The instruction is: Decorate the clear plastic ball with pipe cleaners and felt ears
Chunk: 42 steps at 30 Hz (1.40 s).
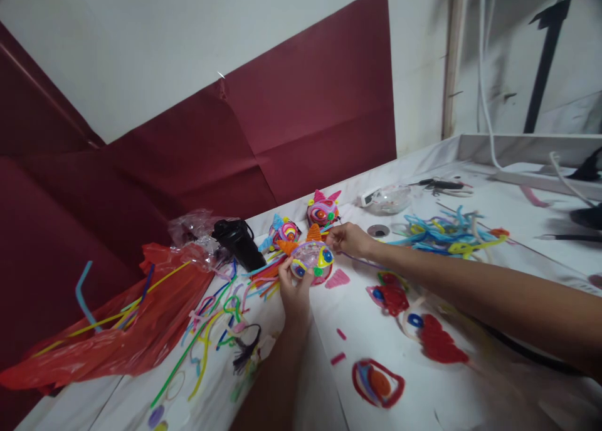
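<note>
Watching from afar, I see the left hand [295, 291] grasping the orange-eared mask [312, 259] over the table [491, 206] and would brace it lightly, letting the right hand [353, 239], its hold unclear to me, work gently at the edge.

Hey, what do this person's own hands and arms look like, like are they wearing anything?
Both the left hand and right hand are ungloved, with slender fingers. No sleeves, watch or bracelet show on either forearm.
</note>
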Available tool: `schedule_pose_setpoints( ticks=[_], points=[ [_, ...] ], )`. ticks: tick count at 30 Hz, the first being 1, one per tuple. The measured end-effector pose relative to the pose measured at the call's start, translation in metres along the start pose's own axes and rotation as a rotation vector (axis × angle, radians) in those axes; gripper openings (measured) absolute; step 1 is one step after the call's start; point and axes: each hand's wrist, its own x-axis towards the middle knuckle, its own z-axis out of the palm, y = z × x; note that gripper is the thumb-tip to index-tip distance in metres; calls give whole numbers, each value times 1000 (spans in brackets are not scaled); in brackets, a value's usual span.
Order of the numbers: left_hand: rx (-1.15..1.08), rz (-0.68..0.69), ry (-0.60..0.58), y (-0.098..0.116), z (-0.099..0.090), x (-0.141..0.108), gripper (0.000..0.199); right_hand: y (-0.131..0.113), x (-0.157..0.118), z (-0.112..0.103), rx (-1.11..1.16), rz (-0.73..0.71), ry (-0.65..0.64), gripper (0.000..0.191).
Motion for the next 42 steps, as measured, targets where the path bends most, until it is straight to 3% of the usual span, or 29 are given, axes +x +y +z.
schedule_pose_setpoints(
  ticks=[17,25,42],
  points=[
    [38,25,-1,-6,-2,1,48,-13,-6,-2,-508,-87,11,28],
    [26,10,10,3,2,-4,53,-29,-25,-5,-802,-230,-127,29],
    [55,45,2,-2,2,-1,53,-30,0,-24,-929,-396,-375,23]
  ],
)
